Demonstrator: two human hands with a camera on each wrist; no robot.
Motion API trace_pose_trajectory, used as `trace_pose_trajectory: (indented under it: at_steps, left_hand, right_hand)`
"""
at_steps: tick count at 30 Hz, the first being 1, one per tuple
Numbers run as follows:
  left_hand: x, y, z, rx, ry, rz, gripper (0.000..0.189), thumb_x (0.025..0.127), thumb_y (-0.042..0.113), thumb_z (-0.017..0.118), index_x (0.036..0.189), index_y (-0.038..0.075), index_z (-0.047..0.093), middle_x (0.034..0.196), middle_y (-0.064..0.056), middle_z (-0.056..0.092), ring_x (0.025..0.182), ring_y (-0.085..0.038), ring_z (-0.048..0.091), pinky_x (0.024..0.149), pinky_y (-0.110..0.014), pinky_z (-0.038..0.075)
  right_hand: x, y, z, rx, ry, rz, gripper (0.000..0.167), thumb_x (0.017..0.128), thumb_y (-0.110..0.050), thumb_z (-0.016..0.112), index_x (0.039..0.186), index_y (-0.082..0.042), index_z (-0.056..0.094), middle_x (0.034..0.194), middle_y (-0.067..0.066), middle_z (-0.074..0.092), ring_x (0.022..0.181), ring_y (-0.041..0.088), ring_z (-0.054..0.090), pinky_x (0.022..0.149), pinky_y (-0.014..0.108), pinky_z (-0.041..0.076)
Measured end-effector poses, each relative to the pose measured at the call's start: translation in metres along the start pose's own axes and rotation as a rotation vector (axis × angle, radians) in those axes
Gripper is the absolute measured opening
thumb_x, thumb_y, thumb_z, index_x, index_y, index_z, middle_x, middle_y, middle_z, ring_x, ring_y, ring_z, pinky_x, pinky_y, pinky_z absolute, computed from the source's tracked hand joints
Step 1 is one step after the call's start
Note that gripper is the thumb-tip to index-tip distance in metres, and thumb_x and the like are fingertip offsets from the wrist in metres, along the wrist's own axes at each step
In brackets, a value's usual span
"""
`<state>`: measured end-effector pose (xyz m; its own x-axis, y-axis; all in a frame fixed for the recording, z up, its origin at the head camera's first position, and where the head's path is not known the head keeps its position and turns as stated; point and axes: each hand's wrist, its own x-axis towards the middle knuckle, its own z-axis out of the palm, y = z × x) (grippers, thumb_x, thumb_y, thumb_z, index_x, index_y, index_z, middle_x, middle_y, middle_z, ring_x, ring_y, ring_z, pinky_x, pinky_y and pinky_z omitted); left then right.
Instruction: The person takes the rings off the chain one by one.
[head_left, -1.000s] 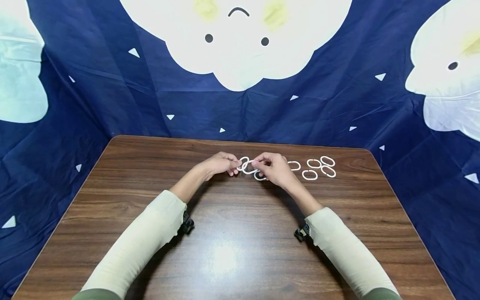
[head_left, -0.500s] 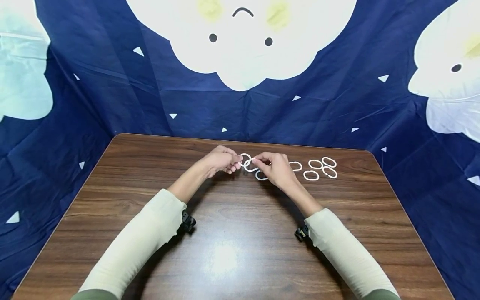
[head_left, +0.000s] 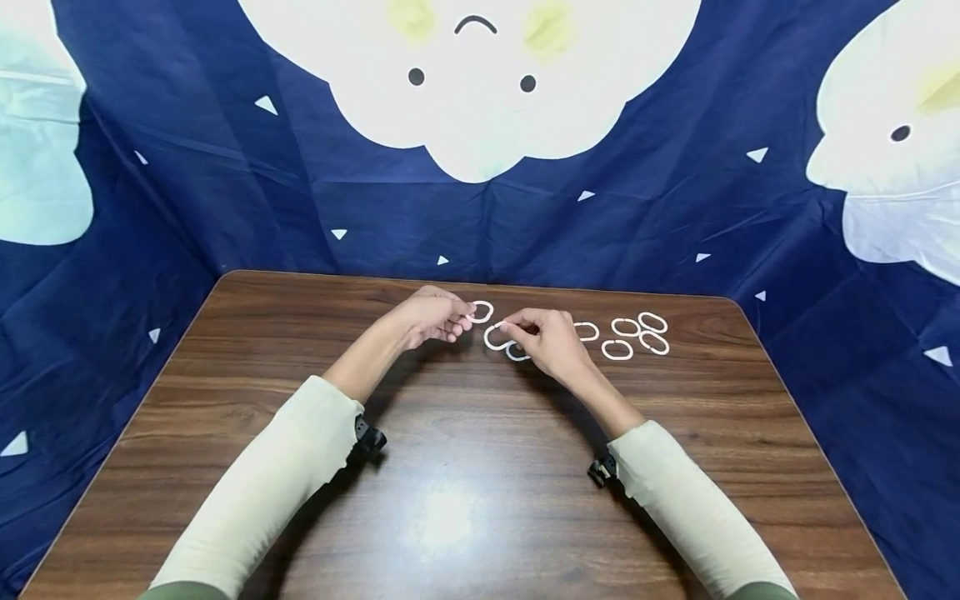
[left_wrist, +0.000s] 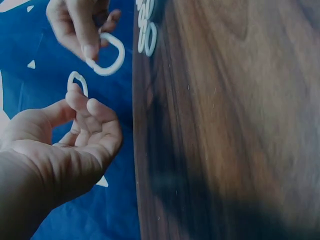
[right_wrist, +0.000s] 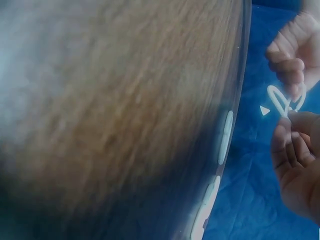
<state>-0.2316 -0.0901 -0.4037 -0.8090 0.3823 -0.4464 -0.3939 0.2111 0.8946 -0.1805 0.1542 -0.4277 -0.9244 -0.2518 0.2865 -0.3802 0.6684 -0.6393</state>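
Observation:
My left hand [head_left: 437, 317] pinches a white oval link [head_left: 492, 308] at its left end, between thumb and fingertips. My right hand [head_left: 551, 340] pinches a second white oval link [head_left: 486, 337] by its upper right part. The two links are apart in the head view. In the left wrist view, the right hand's link [left_wrist: 122, 51], with a small gap in its loop near the fingertips, is held beyond the left hand's link [left_wrist: 85, 85]. A third link [head_left: 512, 356] lies on the table, partly hidden by the right hand.
Several more white oval links [head_left: 617, 359] lie loose to the right of the right hand, some touching. The wooden table [head_left: 517, 433] ends at a far edge just behind the hands. Blue cloth [head_left: 405, 217] with cloud shapes hangs behind it.
The two held links overlapped one another earlier and are now separate. My left hand has moved slightly left and away with its link; the right hand has stayed nearly in place.

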Motion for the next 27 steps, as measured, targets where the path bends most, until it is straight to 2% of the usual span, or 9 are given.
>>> trace_pose_trajectory:
  at_steps: [3, 4, 9, 11, 15, 19, 23, 27]
  left_hand:
    - [0.0, -0.002, -0.004, 0.053, 0.005, -0.003, 0.021, 0.115, 0.012, 0.063, 0.125, -0.006, 0.066, 0.073, 0.005, 0.07, 0.062, -0.006, 0.06, 0.063, -0.021, 0.053]
    - [0.0, -0.002, -0.005, 0.076, 0.007, -0.004, 0.023, 0.115, 0.013, 0.063, 0.125, -0.007, 0.066, 0.074, 0.004, 0.071, 0.063, -0.006, 0.061, 0.063, -0.021, 0.053]
    - [-0.001, -0.007, -0.009, 0.175, 0.037, -0.004, 0.022, 0.115, 0.015, 0.066, 0.118, -0.006, 0.068, 0.078, 0.001, 0.072, 0.064, -0.008, 0.064, 0.062, -0.022, 0.054]
    - [0.0, -0.008, -0.009, 0.201, 0.051, 0.004, 0.019, 0.114, 0.015, 0.067, 0.113, -0.004, 0.068, 0.078, 0.0, 0.072, 0.064, -0.007, 0.064, 0.061, -0.022, 0.054]
    - [0.001, -0.011, -0.011, 0.236, 0.067, 0.009, 0.018, 0.114, 0.014, 0.068, 0.111, -0.003, 0.069, 0.077, 0.001, 0.073, 0.062, -0.005, 0.065, 0.06, -0.021, 0.054]
    - [0.003, -0.013, -0.014, 0.261, 0.066, -0.003, 0.017, 0.113, 0.011, 0.068, 0.113, -0.005, 0.069, 0.076, 0.0, 0.073, 0.062, -0.005, 0.065, 0.061, -0.021, 0.055]
    - [0.004, -0.014, -0.016, 0.289, 0.07, -0.007, 0.013, 0.11, 0.003, 0.065, 0.117, -0.007, 0.07, 0.078, 0.0, 0.072, 0.064, -0.006, 0.065, 0.063, -0.021, 0.055]
    - [0.005, -0.015, -0.015, 0.329, 0.075, -0.002, 0.018, 0.109, 0.0, 0.064, 0.122, -0.009, 0.072, 0.081, -0.001, 0.072, 0.066, -0.006, 0.066, 0.063, -0.021, 0.053]
  right_hand:
    - [-0.003, 0.003, -0.002, 0.023, 0.003, 0.026, 0.016, 0.106, -0.028, 0.082, 0.11, -0.015, 0.089, 0.086, 0.005, 0.085, 0.074, 0.01, 0.072, 0.073, 0.028, 0.054]
    - [-0.004, 0.004, -0.004, 0.029, 0.004, 0.038, 0.016, 0.105, -0.03, 0.082, 0.11, -0.016, 0.089, 0.085, 0.006, 0.084, 0.074, 0.011, 0.073, 0.076, 0.027, 0.053]
    - [-0.01, 0.008, -0.011, 0.078, -0.042, 0.101, 0.017, 0.106, -0.031, 0.082, 0.109, -0.016, 0.089, 0.077, 0.01, 0.08, 0.066, 0.017, 0.073, 0.068, 0.026, 0.05]
    - [-0.014, 0.011, -0.013, 0.105, -0.064, 0.135, 0.016, 0.106, -0.029, 0.081, 0.109, -0.015, 0.089, 0.076, 0.01, 0.079, 0.066, 0.022, 0.073, 0.061, 0.027, 0.053]
    - [-0.021, 0.017, -0.021, 0.149, -0.089, 0.196, 0.016, 0.105, -0.029, 0.082, 0.107, -0.014, 0.089, 0.077, 0.009, 0.079, 0.068, 0.025, 0.075, 0.06, 0.029, 0.061]
    - [-0.028, 0.022, -0.032, 0.149, -0.103, 0.245, 0.016, 0.103, -0.03, 0.085, 0.104, -0.015, 0.089, 0.079, 0.01, 0.079, 0.066, 0.022, 0.074, 0.062, 0.03, 0.062]
    - [-0.036, 0.027, -0.044, 0.144, -0.125, 0.276, 0.02, 0.103, -0.03, 0.084, 0.103, -0.011, 0.089, 0.078, 0.011, 0.075, 0.064, 0.018, 0.068, 0.06, 0.026, 0.058]
    - [-0.044, 0.032, -0.053, 0.142, -0.155, 0.314, 0.019, 0.103, -0.027, 0.084, 0.104, -0.009, 0.089, 0.073, 0.006, 0.071, 0.061, 0.014, 0.064, 0.059, 0.026, 0.056]
